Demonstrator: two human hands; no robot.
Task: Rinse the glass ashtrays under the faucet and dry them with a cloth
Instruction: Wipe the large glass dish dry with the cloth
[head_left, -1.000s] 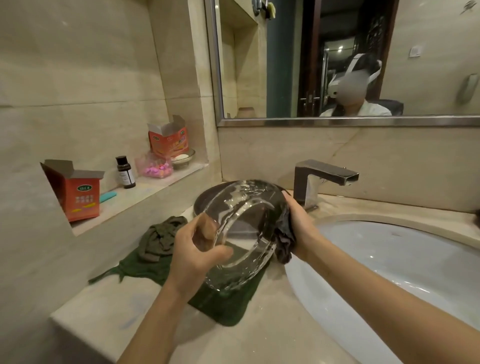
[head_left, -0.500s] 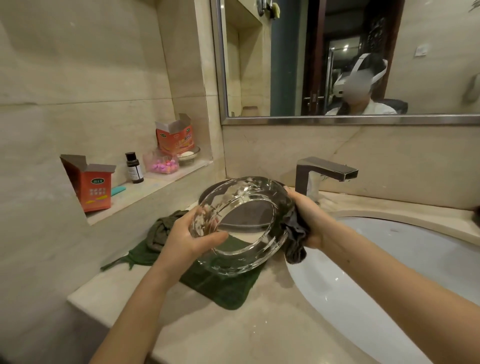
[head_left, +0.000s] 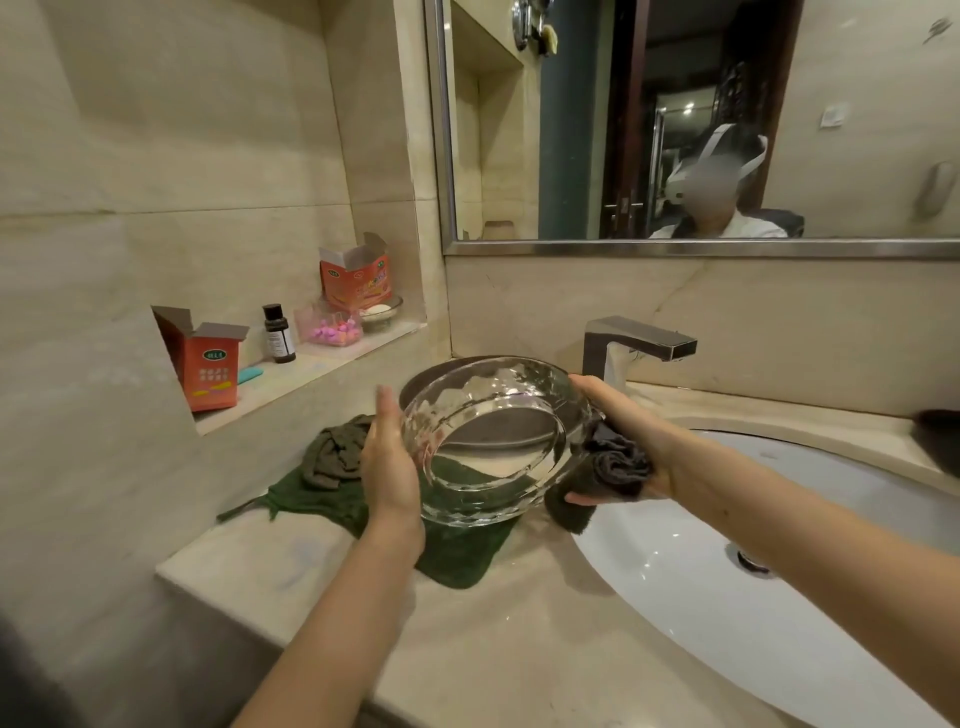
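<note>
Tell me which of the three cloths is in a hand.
The dark grey cloth, bunched in the right hand beside the glass ashtray. The crumpled olive cloth and the flat green cloth lie on the counter, unheld.

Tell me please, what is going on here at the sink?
A person is drying a clear glass ashtray, held tilted above the counter beside the sink. The left hand presses flat against its left side; the right hand grips a dark grey cloth at its right rim. A green towel lies underneath.
</note>
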